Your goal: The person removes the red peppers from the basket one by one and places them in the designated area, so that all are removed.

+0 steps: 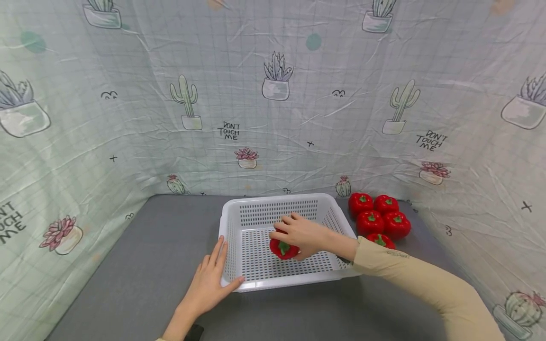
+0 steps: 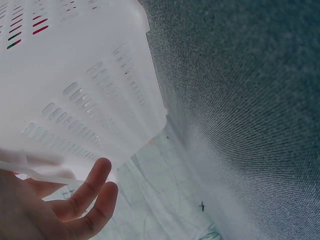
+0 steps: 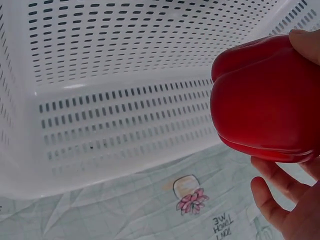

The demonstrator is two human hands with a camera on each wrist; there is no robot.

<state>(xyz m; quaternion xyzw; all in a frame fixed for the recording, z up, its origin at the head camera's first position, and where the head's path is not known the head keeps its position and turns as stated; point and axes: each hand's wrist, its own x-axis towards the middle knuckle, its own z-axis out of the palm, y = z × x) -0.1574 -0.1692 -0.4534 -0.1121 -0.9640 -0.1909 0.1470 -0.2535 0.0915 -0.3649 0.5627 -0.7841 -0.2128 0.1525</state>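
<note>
My right hand (image 1: 304,235) grips a red bell pepper (image 1: 283,249) above the floor of a white perforated plastic basket (image 1: 298,283). The pepper's green stem faces the head camera. In the right wrist view, the thumb and fingers lie on opposite sides of the glossy pepper (image 3: 265,100), partly outside the picture. At the basket's front-left corner rests my left hand (image 1: 209,279), fingers spread along the left rim and thumb over the front rim. The left wrist view shows this hand (image 2: 65,205) at the rim, outside the slotted wall (image 2: 75,115).
Several more red bell peppers (image 1: 370,222) stand grouped right of the basket, the nearest partly behind the right sleeve (image 1: 418,279). A grey tabletop (image 1: 141,265) bears everything. Cactus-printed fabric (image 1: 239,109) hangs behind and at both sides.
</note>
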